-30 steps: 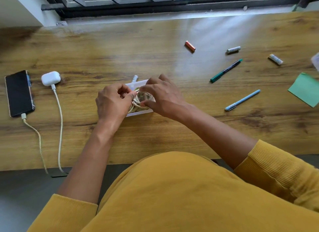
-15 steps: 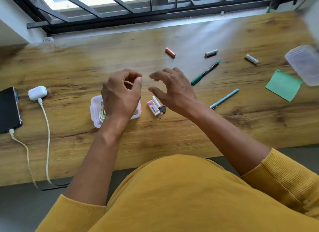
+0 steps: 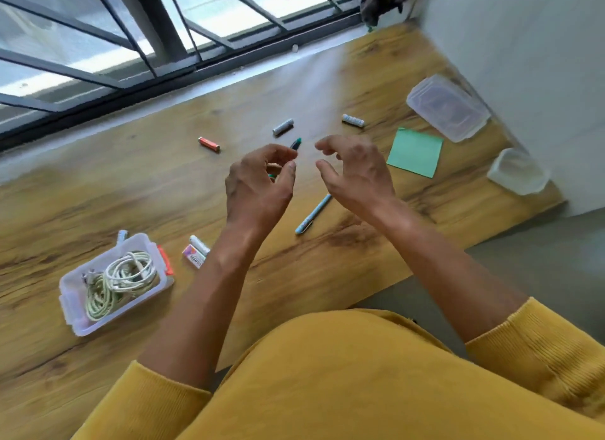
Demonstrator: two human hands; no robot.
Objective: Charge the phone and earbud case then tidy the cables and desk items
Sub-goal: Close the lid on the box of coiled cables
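Observation:
A clear plastic box with orange clips stands at the near left of the wooden desk, filled with coiled white cables. My left hand hovers above the desk's middle with fingers curled apart, holding nothing, over a green pen that it mostly hides. My right hand floats beside it, open and empty. A light blue pen lies below my hands. The phone and earbud case are out of view.
Batteries lie scattered: an orange one, a grey one, a white one, two near the box. A small packet, green sticky notes, a clear lid and a small tub lie by the right wall.
Both hands have left the cable box and risen toward the desk's middle. My view has swung right, so the phone and earbud case dropped out of sight and the lid and tub appeared.

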